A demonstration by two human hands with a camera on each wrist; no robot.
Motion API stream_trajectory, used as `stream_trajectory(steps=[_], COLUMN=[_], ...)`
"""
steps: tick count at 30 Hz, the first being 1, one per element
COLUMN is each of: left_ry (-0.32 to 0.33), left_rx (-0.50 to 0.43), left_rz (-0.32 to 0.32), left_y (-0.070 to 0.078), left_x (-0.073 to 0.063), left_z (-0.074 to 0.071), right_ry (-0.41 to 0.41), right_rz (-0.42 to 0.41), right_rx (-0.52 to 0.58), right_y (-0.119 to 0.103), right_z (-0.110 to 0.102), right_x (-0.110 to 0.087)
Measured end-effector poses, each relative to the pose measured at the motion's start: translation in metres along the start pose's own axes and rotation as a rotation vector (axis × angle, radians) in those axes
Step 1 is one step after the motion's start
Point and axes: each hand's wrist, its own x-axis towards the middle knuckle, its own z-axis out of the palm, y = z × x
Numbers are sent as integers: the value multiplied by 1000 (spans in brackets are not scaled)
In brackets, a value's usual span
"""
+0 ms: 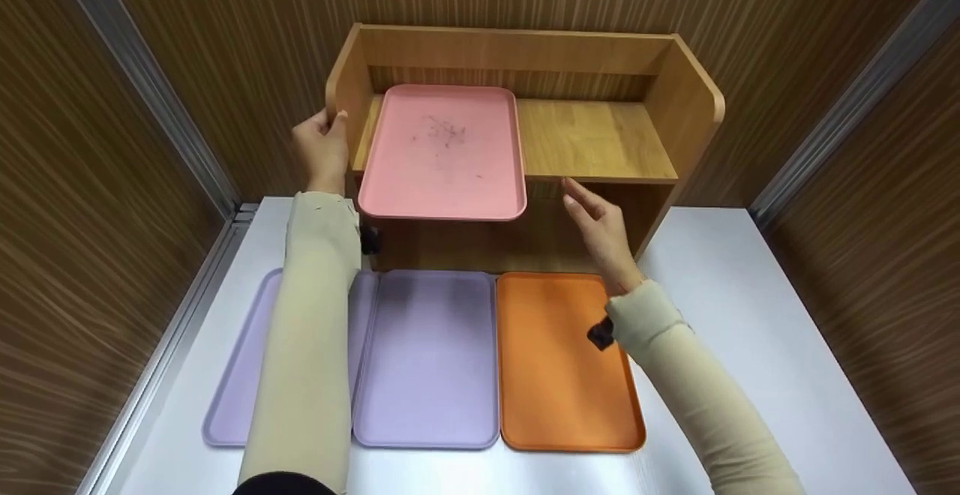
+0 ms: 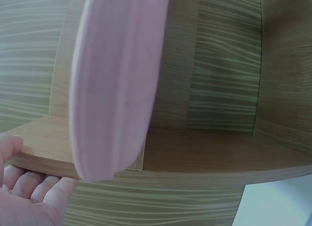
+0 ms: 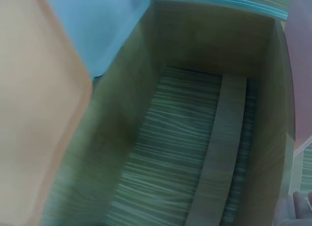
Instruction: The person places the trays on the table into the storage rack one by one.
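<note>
My left hand (image 1: 324,151) grips the left side panel (image 1: 349,90) of a wooden shelf unit (image 1: 600,139). In the left wrist view, the thumb lies on one side of the panel and the fingers (image 2: 39,188) on the other. A pink tray (image 1: 442,172) with dark marks lies on the upper board at the left, its near end jutting past the front edge. My right hand (image 1: 606,236) holds nothing, its fingers extended with the tips close to the board's front edge, right of the pink tray.
On the white table (image 1: 739,307) in front of the unit lie two lilac trays (image 1: 427,360) and an orange tray (image 1: 566,367) side by side. The left forearm covers part of the leftmost one. The unit's lower compartment (image 1: 465,244) faces the trays. Wood-patterned walls (image 1: 885,217) enclose the table.
</note>
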Motion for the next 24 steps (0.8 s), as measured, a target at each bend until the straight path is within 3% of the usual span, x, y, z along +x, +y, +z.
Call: stream_trajectory(steps=[10,15,24], left_ry=[3,7,7], left_rx=[5,20,34], left_rz=[24,71,77], left_y=[-1,-3,-3], left_x=[1,2,2], left_z=[1,3,0], right_ry=[-12,-36,38], right_rz=[97,128,204], right_rx=[25,7,-22], right_y=[41,73,107], right_z=[-30,-46,-59], right_x=[-45,-64,-102])
